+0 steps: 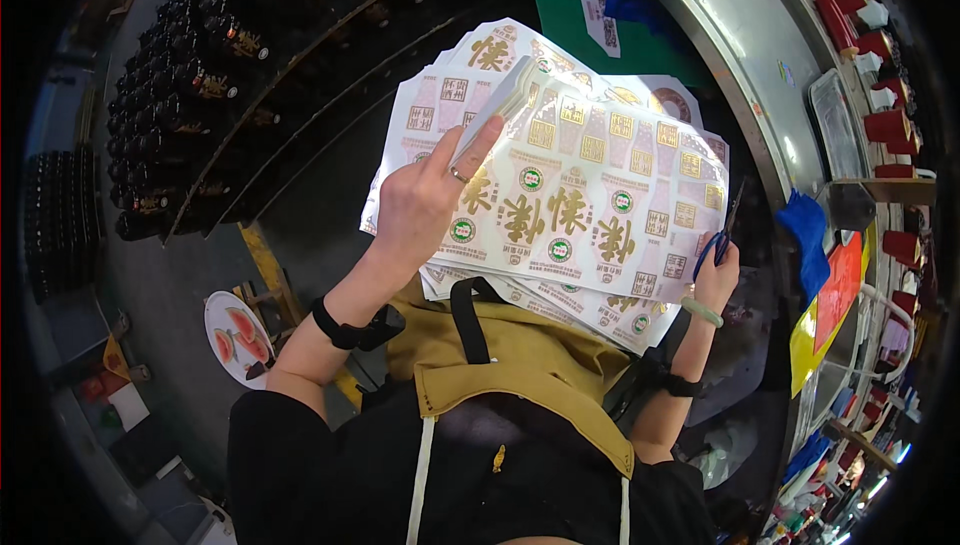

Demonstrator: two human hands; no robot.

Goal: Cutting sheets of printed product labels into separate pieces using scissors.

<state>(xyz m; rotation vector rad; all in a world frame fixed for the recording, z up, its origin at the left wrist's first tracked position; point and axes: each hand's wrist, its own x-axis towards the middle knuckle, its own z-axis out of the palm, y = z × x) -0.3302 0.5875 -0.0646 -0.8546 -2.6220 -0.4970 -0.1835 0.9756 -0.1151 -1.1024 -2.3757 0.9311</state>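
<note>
At left, fingers [484, 144] grip sheets [570, 175]; right fingers [728, 264], apparently scissors [724, 236].

The sheets [570, 190] look like smooth paper, glossy enough to throw back white glare (their gold print shines like foil). The scissors [722, 239] have blue, plastic-looking handles. The apron [525, 395] is matt cloth, the bangle [703, 312] smooth and polished. The desk [705, 15] shows bare metal with a soft sheen; the black containers [200, 85] gleam.
</note>
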